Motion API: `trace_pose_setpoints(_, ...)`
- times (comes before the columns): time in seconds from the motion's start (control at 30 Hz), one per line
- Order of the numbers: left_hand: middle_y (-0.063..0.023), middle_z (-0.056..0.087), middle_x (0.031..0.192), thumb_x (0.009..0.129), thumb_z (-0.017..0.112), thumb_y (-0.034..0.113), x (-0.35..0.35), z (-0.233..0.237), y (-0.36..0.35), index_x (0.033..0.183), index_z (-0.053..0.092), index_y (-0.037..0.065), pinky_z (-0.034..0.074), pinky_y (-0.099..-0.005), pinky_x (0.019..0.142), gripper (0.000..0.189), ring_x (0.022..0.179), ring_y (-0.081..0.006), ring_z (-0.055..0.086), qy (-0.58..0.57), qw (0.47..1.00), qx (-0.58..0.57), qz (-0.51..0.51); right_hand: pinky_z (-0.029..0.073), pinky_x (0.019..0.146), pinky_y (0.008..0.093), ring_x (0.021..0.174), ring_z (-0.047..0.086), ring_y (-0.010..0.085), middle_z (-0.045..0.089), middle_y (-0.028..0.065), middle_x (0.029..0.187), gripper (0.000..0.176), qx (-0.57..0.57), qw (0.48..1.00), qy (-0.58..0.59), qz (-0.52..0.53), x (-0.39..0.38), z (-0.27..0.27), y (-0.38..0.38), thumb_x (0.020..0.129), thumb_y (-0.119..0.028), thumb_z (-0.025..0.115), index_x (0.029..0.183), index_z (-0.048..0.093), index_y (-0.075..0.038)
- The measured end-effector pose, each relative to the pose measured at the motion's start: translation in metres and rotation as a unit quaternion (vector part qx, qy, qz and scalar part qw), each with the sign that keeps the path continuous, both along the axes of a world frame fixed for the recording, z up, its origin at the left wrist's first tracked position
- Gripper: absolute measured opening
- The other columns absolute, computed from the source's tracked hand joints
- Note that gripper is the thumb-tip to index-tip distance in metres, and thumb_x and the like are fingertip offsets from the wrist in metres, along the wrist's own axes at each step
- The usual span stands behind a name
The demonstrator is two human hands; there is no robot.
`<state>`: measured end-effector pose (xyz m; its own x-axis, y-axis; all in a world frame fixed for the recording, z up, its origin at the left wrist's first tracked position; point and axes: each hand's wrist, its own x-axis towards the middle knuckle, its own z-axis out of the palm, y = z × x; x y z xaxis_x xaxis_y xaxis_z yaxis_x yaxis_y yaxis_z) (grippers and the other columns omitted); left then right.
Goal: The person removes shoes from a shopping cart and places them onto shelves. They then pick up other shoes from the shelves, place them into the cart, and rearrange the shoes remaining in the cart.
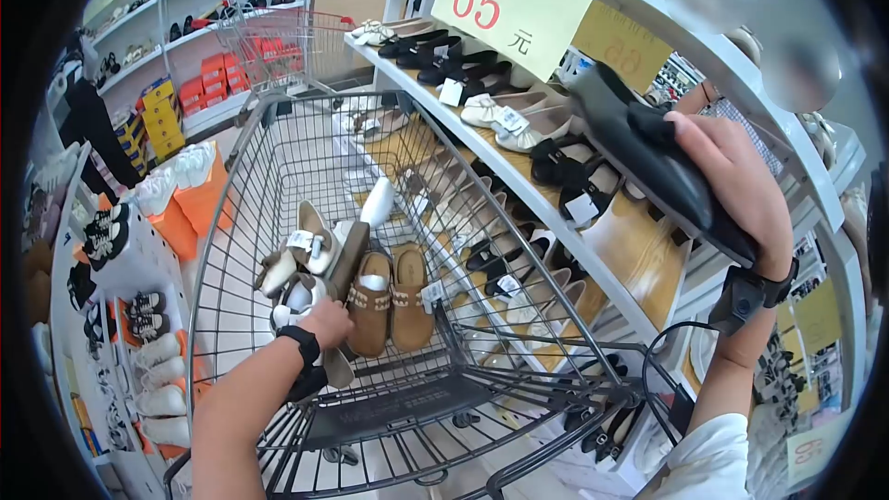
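Observation:
My right hand [736,176] is closed round a pair of black shoes [648,143], raised in front of the shelf at the right. Down in the wire shopping cart [231,222], my left hand [326,322] reaches among shoes, its fingers bent at a taupe shoe; whether it grips anything is unclear. Just right of that hand stand brown clogs [370,315] with a white tag. Beige and white shoes [315,245] lie beyond it in the cart.
A sloping shelf [593,259] with rows of tagged flats runs along the right, under a yellow price sign [519,0]. Another cart [278,46] stands ahead. Shoe racks, orange boxes [199,199] and a person in dark clothes [93,125] are at the left.

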<state>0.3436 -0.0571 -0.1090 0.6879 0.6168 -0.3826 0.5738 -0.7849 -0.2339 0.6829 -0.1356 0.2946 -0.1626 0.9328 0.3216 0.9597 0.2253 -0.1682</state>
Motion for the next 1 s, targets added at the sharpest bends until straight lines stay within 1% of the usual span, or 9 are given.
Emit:
trace_pose_setpoints(0.03, -0.0031, 0.063, 0.087, 0.075, 0.055, 0.02, -0.001, -0.005, 0.001, 0.086, 0.065, 0.017, 0.045, -0.0326, 0.074, 0.016, 0.091, -0.02, 0.057, 0.002, 1.0, 0.007, -0.009, 0.044, 0.058, 0.0317, 0.057, 0.057, 0.0211, 0.059, 0.0158, 0.064, 0.056, -0.004, 1.0, -0.002, 0.001, 0.004, -0.003, 0.006, 0.089, -0.044, 0.04, 0.085, 0.059, 0.008)
trace_pose_setpoints(0.1, -0.003, 0.063, 0.086, 0.075, 0.055, 0.019, 0.0, -0.006, 0.0, 0.086, 0.065, 0.017, 0.045, -0.0326, 0.074, 0.015, 0.091, -0.0199, 0.057, 0.004, 1.0, 0.003, -0.008, 0.046, 0.064, 0.0382, 0.067, 0.06, 0.0336, 0.059, 0.0219, 0.069, 0.063, 0.015, 0.966, -0.206, -0.158, 0.019, -0.02, 0.023, 0.086, -0.052, 0.041, 0.08, 0.058, 0.008)
trace_pose_setpoints(0.17, -0.003, 0.063, 0.086, 0.075, 0.054, 0.018, 0.003, -0.002, -0.001, 0.085, 0.065, 0.016, 0.045, -0.0325, 0.074, 0.015, 0.091, -0.0198, 0.057, 0.001, 1.0, 0.007, -0.004, 0.045, 0.071, 0.0422, 0.08, 0.058, 0.0395, 0.06, 0.0262, 0.08, 0.069, -0.051, 0.962, -0.173, -0.205, 0.047, -0.031, 0.045, 0.083, -0.059, 0.038, 0.083, 0.058, 0.006)
trace_pose_setpoints(0.3, -0.002, 0.063, 0.085, 0.076, 0.054, 0.019, 0.007, 0.003, -0.006, 0.085, 0.065, 0.015, 0.045, -0.0322, 0.075, 0.015, 0.091, -0.0192, 0.057, 0.02, 1.0, -0.003, 0.005, 0.043, 0.076, 0.0428, 0.082, 0.057, 0.0423, 0.058, 0.0312, 0.081, 0.077, -0.114, 0.956, -0.155, -0.222, 0.117, -0.061, 0.069, 0.081, -0.063, 0.036, 0.081, 0.06, 0.01)
trace_pose_setpoints(0.47, -0.0011, 0.063, 0.085, 0.076, 0.053, 0.019, 0.011, -0.004, -0.015, 0.084, 0.065, 0.015, 0.045, -0.0319, 0.074, 0.015, 0.09, -0.0185, 0.057, 0.0, 1.0, 0.004, -0.018, 0.045, 0.077, 0.0439, 0.085, 0.058, 0.0423, 0.059, 0.0299, 0.082, 0.078, -0.145, 0.947, -0.169, -0.233, 0.134, -0.117, 0.055, 0.08, -0.064, 0.036, 0.081, 0.061, 0.01)
trace_pose_setpoints(0.63, -0.0001, 0.061, 0.084, 0.075, 0.054, 0.019, 0.008, -0.009, -0.033, 0.083, 0.065, 0.016, 0.044, -0.0316, 0.074, 0.014, 0.088, -0.0175, 0.057, -0.021, 0.998, 0.027, -0.048, 0.048, 0.063, 0.0446, 0.067, 0.06, 0.0391, 0.06, 0.0248, 0.068, 0.07, -0.058, 0.948, -0.204, -0.238, 0.112, -0.183, 0.025, 0.081, -0.06, 0.04, 0.072, 0.063, 0.005)
trace_pose_setpoints(0.8, -0.0019, 0.062, 0.083, 0.075, 0.055, 0.018, 0.018, -0.009, -0.05, 0.077, 0.066, 0.015, 0.042, -0.0315, 0.075, 0.011, 0.088, -0.0183, 0.057, -0.047, 0.997, 0.026, -0.049, 0.046, 0.062, 0.047, 0.067, 0.058, 0.0407, 0.057, 0.0264, 0.065, 0.058, 0.056, 0.97, -0.1, -0.216, 0.141, -0.205, 0.013, 0.083, -0.052, 0.046, 0.08, 0.058, 0.005)
trace_pose_setpoints(0.87, -0.0017, 0.062, 0.084, 0.074, 0.056, 0.018, 0.022, -0.009, -0.06, 0.078, 0.065, 0.015, 0.041, -0.0315, 0.075, 0.01, 0.089, -0.0182, 0.056, -0.043, 0.997, 0.021, -0.057, 0.045, 0.062, 0.0473, 0.068, 0.057, 0.0416, 0.057, 0.0265, 0.066, 0.056, 0.081, 0.983, -0.08, -0.14, 0.156, -0.21, 0.015, 0.083, -0.051, 0.047, 0.078, 0.058, 0.003)
trace_pose_setpoints(1.0, 0.0004, 0.058, 0.084, 0.074, 0.056, 0.019, 0.029, -0.005, -0.076, 0.085, 0.064, 0.016, 0.041, -0.0303, 0.075, 0.015, 0.089, -0.0166, 0.054, -0.014, 0.997, 0.028, -0.07, 0.045, 0.061, 0.0471, 0.069, 0.057, 0.042, 0.058, 0.0261, 0.067, 0.056, 0.072, 0.976, -0.093, -0.181, 0.156, -0.212, 0.014, 0.083, -0.053, 0.045, 0.077, 0.058, 0.001)
